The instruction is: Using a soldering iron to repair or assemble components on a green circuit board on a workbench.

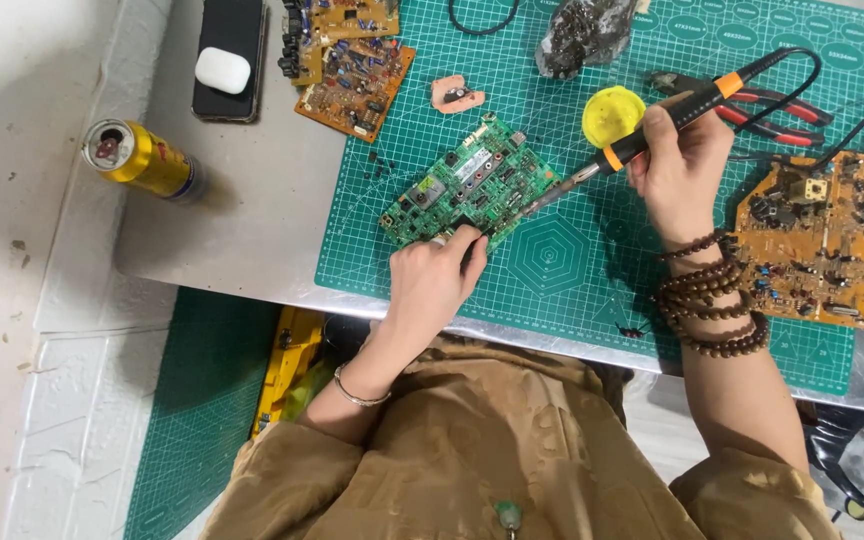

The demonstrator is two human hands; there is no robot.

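A green circuit board [467, 183] lies tilted on the green cutting mat [562, 265]. My left hand [432, 280] pinches the board's near edge. My right hand [680, 160] grips a black and orange soldering iron [652, 132], and its metal tip [537, 203] touches the board's right side. Dark bead strings wrap my right wrist [712, 300], and a thin bangle circles my left wrist.
Brown circuit boards lie at the right [832, 240] and top [352, 75]. A yellow round tin [613, 113], red-handled pliers [772, 108], a bag of dark parts [584, 35], a phone with a white earbud case [224, 60] and a yellow can [142, 157] surround the mat.
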